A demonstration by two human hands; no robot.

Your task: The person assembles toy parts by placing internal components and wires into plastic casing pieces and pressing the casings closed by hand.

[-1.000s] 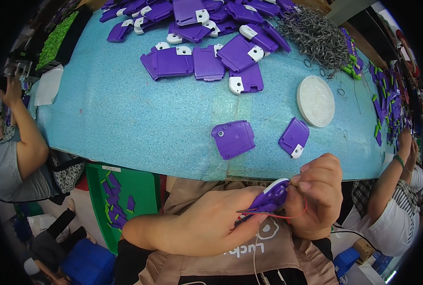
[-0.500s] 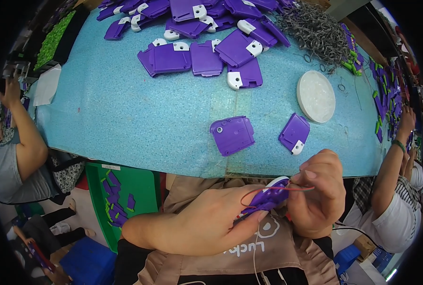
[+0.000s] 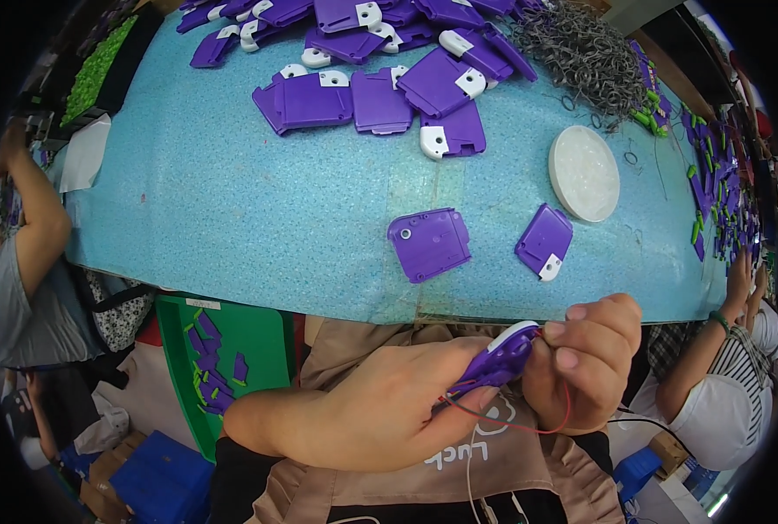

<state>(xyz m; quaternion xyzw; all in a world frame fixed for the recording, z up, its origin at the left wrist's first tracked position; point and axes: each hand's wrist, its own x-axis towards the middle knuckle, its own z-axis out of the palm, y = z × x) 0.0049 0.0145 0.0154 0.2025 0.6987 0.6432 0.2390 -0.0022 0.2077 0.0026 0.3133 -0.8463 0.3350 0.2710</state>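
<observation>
One white dish is on the table; two loose shells, purple, lie on its near side, both toward its left. Left of and beyond the dish is one pile of purple-and-white shells, too overlapped to count; just beyond it, one heap of grey rings. One held case, purple and white, is between the hands, nearer the person than the dish: the left hand clasps it, while the right hand pinches one red wire at its tip.
</observation>
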